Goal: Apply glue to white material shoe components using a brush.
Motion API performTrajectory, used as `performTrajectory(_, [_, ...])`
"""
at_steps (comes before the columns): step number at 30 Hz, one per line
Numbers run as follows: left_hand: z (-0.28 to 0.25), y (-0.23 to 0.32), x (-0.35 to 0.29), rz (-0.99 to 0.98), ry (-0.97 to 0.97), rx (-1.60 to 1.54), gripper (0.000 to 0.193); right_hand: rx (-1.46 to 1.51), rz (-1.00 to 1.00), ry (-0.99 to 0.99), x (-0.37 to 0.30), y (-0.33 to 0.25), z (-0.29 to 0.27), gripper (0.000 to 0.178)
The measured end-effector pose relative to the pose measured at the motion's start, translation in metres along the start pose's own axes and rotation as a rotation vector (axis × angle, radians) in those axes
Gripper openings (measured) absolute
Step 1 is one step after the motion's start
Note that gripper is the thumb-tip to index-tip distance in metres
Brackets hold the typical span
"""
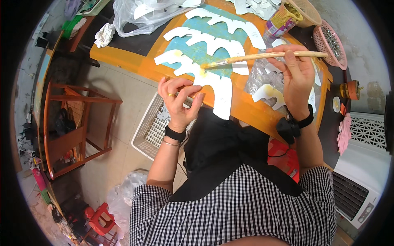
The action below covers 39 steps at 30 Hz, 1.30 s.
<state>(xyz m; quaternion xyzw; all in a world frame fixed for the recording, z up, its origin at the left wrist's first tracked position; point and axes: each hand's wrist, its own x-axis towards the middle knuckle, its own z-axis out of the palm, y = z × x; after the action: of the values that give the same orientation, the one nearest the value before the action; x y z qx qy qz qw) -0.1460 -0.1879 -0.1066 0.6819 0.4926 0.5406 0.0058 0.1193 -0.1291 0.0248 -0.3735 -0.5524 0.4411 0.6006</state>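
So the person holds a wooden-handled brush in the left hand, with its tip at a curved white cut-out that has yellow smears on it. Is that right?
Not quite: the head view shows the brush in the right hand, not the left. Its tip is indeed at the yellow-smeared, curved white cut-out.

Cut-out pieces (223, 92) lie on the worktable (119, 58); behind them, a plastic bag (137, 23) sits left, a canister (279, 24) right; a chair (67, 151) stands left of the worktable, an air cooler (353, 162) right
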Motion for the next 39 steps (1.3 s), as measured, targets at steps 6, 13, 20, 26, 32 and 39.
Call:
performTrajectory(6, [-0.001,-0.001,-0.001,0.003,-0.006,0.002,0.014,-0.023,0.128,-0.032,-0.002,0.002,-0.011,0.016])
performTrajectory(13, [0.0,-0.002,-0.002,0.006,-0.006,-0.006,0.016,-0.041,0.064,-0.012,-0.003,-0.015,-0.029,0.016])
performTrajectory(20, [0.001,-0.002,-0.003,-0.002,0.002,0.009,0.016,-0.006,0.063,-0.066,-0.009,-0.001,-0.01,0.015])
performTrajectory(26, [0.001,-0.001,-0.002,-0.003,-0.008,0.003,0.015,-0.021,0.041,-0.018,-0.009,-0.001,-0.018,0.015])
performTrajectory(32, [-0.001,-0.001,-0.003,0.0,-0.009,0.009,0.016,-0.1,0.009,-0.046,-0.016,-0.003,-0.02,0.015])
performTrajectory(39, [0.001,-0.002,-0.004,0.001,-0.002,0.005,0.016,-0.036,-0.013,-0.104,-0.027,-0.008,-0.033,0.013])
